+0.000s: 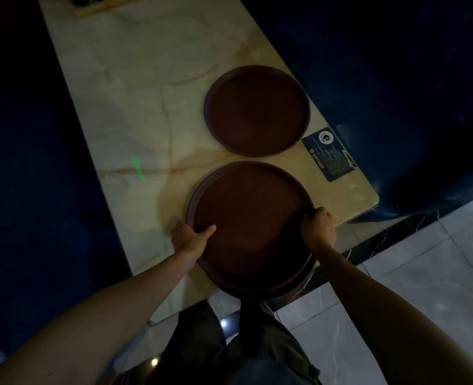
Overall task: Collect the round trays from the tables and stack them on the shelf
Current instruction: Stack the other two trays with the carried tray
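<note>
Two dark brown round trays show in the dim head view. The near tray (250,218) overhangs the front edge of a pale marble table (124,112), and the rim of another tray seems to lie under its near edge. My left hand (191,237) grips its left rim, thumb over the lip. My right hand (318,227) grips its right rim. The far tray (257,111) lies flat on the table just beyond, untouched.
A dark blue card (330,154) lies near the table's right edge. Dark blue seats (396,65) flank the table on both sides. A tan object (90,5) sits at the far end. Pale tiled floor (424,273) spreads to the right. My legs stand at the table's end.
</note>
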